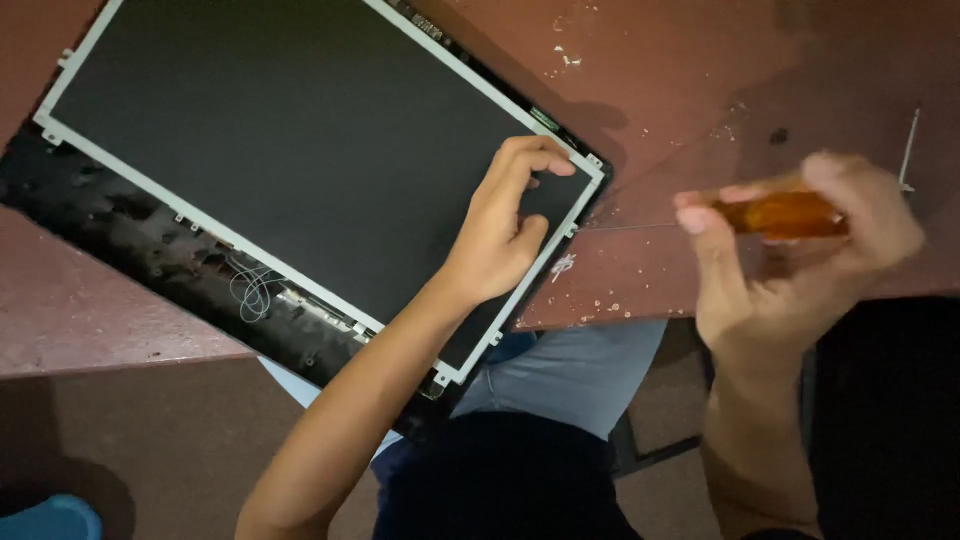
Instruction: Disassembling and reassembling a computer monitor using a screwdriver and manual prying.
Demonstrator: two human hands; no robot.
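So, bare screen panel (290, 150) lies tilted on reddish table (700, 60), hanging over its near edge. Left hand (500, 225) rests on panel's right corner, fingers curled, gripping nothing. Right hand (800, 250), well right of panel, closed around orange screwdriver handle (785, 213).

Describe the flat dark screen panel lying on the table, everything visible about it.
The screen panel is a large flat rectangle with a matte black face and a thin silvery metal frame bearing small tabs. It lies askew on the reddish table, resting in a black back cover with thin wires showing, one corner overhanging the edge. The left hand rests fingertips on it near the right corner.
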